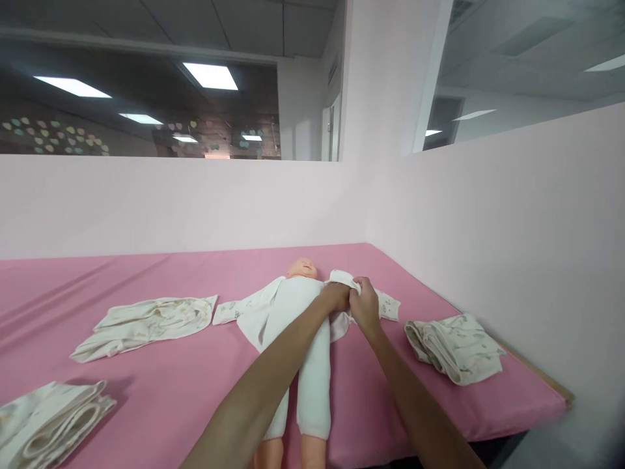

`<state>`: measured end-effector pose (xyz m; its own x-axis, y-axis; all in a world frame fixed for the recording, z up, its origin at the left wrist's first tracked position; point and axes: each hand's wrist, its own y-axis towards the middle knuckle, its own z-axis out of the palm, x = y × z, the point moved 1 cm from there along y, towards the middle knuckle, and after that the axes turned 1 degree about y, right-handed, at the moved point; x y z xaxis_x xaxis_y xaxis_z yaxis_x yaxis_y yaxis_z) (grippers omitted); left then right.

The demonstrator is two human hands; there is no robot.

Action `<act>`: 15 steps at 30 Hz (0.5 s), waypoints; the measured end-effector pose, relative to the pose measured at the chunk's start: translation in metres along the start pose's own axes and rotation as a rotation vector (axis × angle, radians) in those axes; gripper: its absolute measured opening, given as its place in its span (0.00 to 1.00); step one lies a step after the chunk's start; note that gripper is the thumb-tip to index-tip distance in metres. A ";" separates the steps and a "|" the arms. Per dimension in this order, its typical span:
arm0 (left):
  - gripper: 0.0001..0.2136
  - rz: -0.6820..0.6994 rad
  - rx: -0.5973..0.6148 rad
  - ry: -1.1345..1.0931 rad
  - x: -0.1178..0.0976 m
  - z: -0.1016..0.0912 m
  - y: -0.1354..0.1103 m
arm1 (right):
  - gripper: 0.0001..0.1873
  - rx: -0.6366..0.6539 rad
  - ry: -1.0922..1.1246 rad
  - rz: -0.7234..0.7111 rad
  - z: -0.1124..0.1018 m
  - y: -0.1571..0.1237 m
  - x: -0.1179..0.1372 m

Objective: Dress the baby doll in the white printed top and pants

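Observation:
A baby doll (pixel 303 266) lies on its back in white clothing (pixel 315 365), head toward the wall and feet toward me. Spread open beneath its upper body is a white printed baby shirt (pixel 254 303), one sleeve out to each side. My left hand (pixel 336 297) reaches across the doll, its fingers closed at the shirt near the doll's shoulder on the right. Beside it, my right hand (pixel 364 305) pinches the white fabric. The doll's arm on that side is hidden by my hands and the cloth.
The pink-covered table (pixel 170 391) meets white walls at the back and right. A flat printed garment (pixel 151 322) lies left of the doll. Folded printed cloths sit at the right edge (pixel 454 348) and the near left corner (pixel 53 420).

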<state>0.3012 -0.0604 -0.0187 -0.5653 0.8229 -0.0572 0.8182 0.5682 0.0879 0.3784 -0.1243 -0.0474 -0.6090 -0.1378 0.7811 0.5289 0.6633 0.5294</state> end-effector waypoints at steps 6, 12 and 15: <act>0.15 0.003 -0.054 -0.002 0.028 -0.023 -0.048 | 0.27 0.222 0.013 0.118 -0.019 -0.018 -0.003; 0.19 -0.429 -0.311 -0.174 0.112 -0.022 -0.145 | 0.30 0.441 0.058 0.265 -0.043 -0.050 -0.014; 0.21 -0.645 -0.265 -0.360 0.139 -0.009 -0.183 | 0.25 0.495 0.133 0.292 -0.046 -0.054 -0.008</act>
<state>0.0724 -0.0503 -0.0335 -0.8144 0.3065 -0.4928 0.2619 0.9519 0.1593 0.3819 -0.1930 -0.0674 -0.3830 0.0322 0.9232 0.3049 0.9478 0.0934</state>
